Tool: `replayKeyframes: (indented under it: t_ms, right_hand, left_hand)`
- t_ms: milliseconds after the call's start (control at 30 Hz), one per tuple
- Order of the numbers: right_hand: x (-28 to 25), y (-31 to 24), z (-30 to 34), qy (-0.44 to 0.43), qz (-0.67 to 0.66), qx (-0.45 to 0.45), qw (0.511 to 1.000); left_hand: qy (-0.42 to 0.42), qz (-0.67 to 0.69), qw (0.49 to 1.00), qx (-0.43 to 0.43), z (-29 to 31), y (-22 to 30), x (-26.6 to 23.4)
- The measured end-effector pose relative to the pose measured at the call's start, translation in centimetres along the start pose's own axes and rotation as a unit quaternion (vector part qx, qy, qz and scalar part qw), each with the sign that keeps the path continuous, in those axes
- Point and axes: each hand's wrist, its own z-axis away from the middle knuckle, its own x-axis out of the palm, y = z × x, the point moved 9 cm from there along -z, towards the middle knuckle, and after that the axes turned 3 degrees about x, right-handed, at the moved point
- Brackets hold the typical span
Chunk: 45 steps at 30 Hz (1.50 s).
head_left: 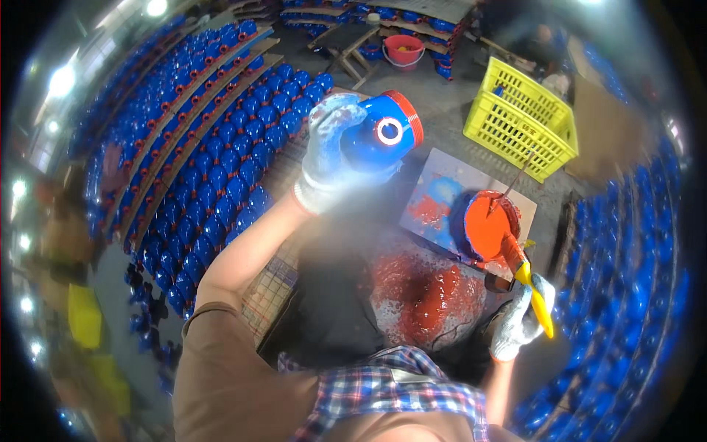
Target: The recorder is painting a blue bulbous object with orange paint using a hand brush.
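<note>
Yellow-handled brush pinched in the gloved right hand, the hand nearer the paint bucket, slants far and left over it; farther left, well apart, the left hand grips a blue vessel, red rim facing right.

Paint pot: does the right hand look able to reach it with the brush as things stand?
Probably yes: the right hand grips the yellow-handled brush, whose head reaches over the near rim of the paint pot; nothing seems to block that side.
</note>
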Motion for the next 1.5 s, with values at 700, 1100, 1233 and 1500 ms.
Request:
replayKeyframes:
  t_ms: [700,1100,1233,1500]
  right_hand:
    - [4.1,-1.2,-8.8,-0.071,0.171,0.001,0.983]
    - [6.9,-4.4,-10.9,-0.121,0.245,-0.097,0.957]
    - [9.6,-6.0,-12.4,-0.16,0.244,-0.104,0.951]
    - [32.2,-10.9,-11.4,-0.46,0.052,-0.261,0.847]
  left_hand:
    - [-0.377,-0.233,0.574,-0.689,36.6,-23.2,-5.0]
    - [-0.417,-0.431,0.593,-0.537,39.9,-26.4,-7.8]
    - [-0.331,-0.43,0.69,-0.48,37.3,-22.5,-8.0]
    - [-0.284,-0.197,0.71,-0.614,35.9,-4.5,-4.9]
